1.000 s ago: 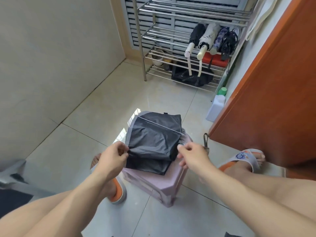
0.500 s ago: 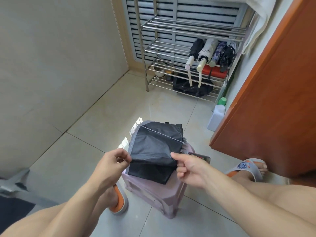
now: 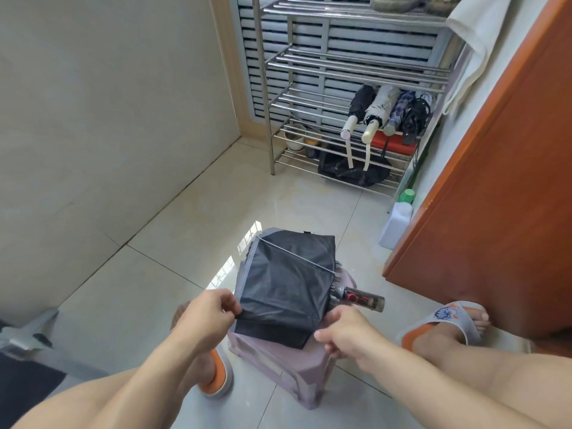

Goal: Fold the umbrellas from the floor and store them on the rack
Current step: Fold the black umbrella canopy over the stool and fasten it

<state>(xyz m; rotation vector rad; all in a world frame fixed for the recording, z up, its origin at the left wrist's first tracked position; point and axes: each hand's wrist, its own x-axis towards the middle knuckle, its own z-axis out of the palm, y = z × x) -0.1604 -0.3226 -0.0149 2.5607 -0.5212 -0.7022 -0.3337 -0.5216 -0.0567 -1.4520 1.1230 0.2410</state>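
Note:
A black collapsed umbrella (image 3: pixel 288 283) with loose, flattened canopy lies on a pale pink plastic stool (image 3: pixel 278 366) between my feet. Its dark handle (image 3: pixel 362 298) with a red ring sticks out to the right. My left hand (image 3: pixel 205 320) pinches the near left corner of the black fabric. My right hand (image 3: pixel 343 331) is curled at the fabric's near right edge, just below the handle; what its fingers grip is hidden. Against the far wall stands a steel rack (image 3: pixel 346 66), where several folded umbrellas (image 3: pixel 383 113) lie on a middle shelf.
A white jug with a green cap (image 3: pixel 397 222) stands on the floor by an orange wooden door (image 3: pixel 495 187) at the right. A black bag (image 3: pixel 353 171) and small pots (image 3: pixel 295 137) fill the rack's lower shelves. My feet wear orange-soled slippers (image 3: pixel 445 323). Tiled wall on the left.
My right hand has drawn back toward me from the handle side to the fabric's near right edge, uncovering the handle. My left hand keeps its pinch on the fabric corner.

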